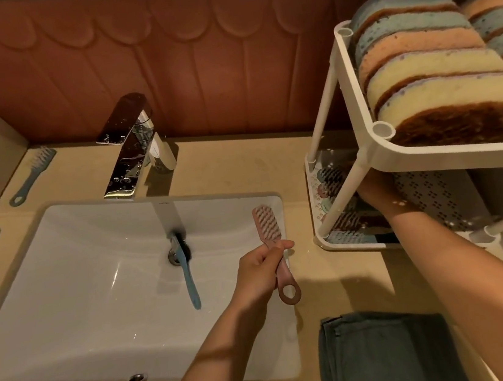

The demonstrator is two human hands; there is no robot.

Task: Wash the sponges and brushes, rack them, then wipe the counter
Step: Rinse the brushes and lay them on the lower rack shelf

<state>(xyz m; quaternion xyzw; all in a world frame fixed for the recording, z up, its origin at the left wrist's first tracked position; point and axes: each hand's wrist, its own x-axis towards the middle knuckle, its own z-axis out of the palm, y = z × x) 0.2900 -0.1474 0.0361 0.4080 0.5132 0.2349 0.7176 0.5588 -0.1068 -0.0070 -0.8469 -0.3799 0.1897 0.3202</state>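
Brush (pixel 268 228), pink, light stiff plastic, likely wet-slick, hangs over sink (pixel 79 277) right rim, left hand (pixel 259 274) curled round mid-handle, the sound hold; right hand (pixel 374 195) reaches under rack (pixel 365 162) top tier, fingers hidden, grip untellable.

Both arms are bare: the left forearm (pixel 214 355) and the right forearm (pixel 466 274) show uncovered from wrist to picture edge. The left hand (pixel 261 272) shows knuckles and thumb. Only the back of the right hand (pixel 373 188) shows.
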